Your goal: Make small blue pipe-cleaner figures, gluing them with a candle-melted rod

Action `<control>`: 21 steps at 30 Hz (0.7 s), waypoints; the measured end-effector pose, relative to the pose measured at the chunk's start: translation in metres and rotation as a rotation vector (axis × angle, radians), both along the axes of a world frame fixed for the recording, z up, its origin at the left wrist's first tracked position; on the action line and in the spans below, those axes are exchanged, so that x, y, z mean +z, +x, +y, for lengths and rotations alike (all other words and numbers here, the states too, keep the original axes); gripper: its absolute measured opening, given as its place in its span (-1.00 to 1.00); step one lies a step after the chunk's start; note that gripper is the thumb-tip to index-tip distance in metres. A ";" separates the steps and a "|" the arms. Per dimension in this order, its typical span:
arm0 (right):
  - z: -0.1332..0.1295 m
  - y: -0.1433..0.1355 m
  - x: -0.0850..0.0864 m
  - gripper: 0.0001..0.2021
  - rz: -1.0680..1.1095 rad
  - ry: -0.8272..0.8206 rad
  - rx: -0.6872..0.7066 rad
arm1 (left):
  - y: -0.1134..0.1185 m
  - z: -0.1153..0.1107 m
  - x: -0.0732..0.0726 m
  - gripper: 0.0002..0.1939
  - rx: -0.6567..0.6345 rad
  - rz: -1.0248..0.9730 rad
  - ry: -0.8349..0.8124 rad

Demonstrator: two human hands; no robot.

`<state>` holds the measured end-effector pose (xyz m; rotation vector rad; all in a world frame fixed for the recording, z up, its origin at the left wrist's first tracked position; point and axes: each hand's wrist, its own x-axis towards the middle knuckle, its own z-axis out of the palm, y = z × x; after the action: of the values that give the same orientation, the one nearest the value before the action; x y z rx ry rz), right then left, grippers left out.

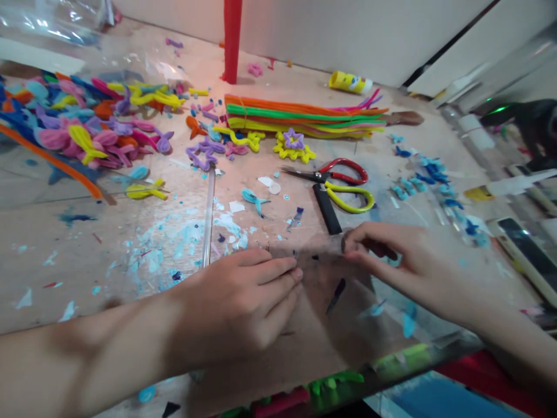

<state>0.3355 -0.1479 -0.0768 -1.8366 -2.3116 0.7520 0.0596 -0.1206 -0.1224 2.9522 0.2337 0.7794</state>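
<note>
My left hand (256,296) lies low over the table, its fingers stretched out side by side and the thumb hidden beneath. To the right, my right hand (391,255) pinches thumb and forefinger together at a small, see-through piece too blurred to name. Just beyond those fingertips lies a black flat bar (327,210). Scissors (324,174) with one red and one yellow handle rest behind it, blades pointing left. A light blue twisted pipe-cleaner piece (256,200) sits past my left fingertips.
Colourful pipe-cleaner shapes (100,125) pile up at the left. A bundle of long pipe cleaners (304,116) lies at the back, near a yellow glue stick (348,82) and a red post (232,40). Blue pieces (430,171) and a glue gun-like nozzle (483,190) are at right.
</note>
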 end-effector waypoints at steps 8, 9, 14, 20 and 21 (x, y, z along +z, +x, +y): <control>-0.003 -0.018 -0.001 -0.73 0.848 -0.294 -0.313 | 0.006 0.000 -0.006 -0.73 0.047 -0.080 -0.084; -0.003 -0.018 0.003 -0.75 0.976 -0.336 -0.368 | 0.007 0.000 -0.004 -0.74 0.050 -0.087 -0.111; -0.003 -0.022 0.026 -0.77 1.336 -0.292 -0.575 | 0.007 -0.018 0.025 -0.79 0.067 -0.125 -0.388; -0.002 -0.029 0.047 -0.52 1.508 -0.014 -0.711 | 0.011 -0.051 0.058 -0.85 0.034 -0.037 -1.240; -0.002 -0.031 0.049 -0.51 1.522 0.016 -0.749 | 0.013 -0.051 0.058 -0.77 0.050 -0.053 -1.376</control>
<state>0.3047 -0.1503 -0.0277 -1.1069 -0.6224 1.2550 0.0723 -0.1721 -0.0639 1.6219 0.5511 0.3934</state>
